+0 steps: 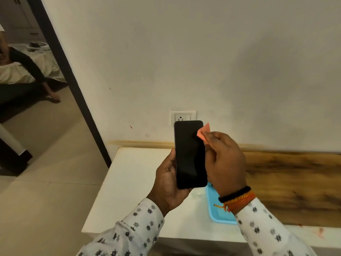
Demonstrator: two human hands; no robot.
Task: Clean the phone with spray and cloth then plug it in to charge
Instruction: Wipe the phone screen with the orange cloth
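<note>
A: Where is the phone held?

B: It is held upright in front of the wall, above the white table, with its dark screen turned toward the camera. It is grasped from below and behind by the left hand, the lower end cradled in the palm and the left edge steadied by the thumb.

A: And the cloth?

B: A small orange cloth is pinched in the curled fingers of the right hand and laid against the upper right part of the screen. Only one corner of it is seen past the knuckles.

A: How is the wipe best carried out?

B: The phone should be kept firmly braced, so that the push of the cloth is taken by the palm and not by the thumb alone. Long strokes down the glass are probably better than dabs, and light pressure is advised near the edges, where a slip is likeliest.

A: What else is noticed?

B: A blue tray is seen on the table under the right wrist, and a wall socket is seen just behind the phone's top. No spray bottle or charger is visible.
</note>
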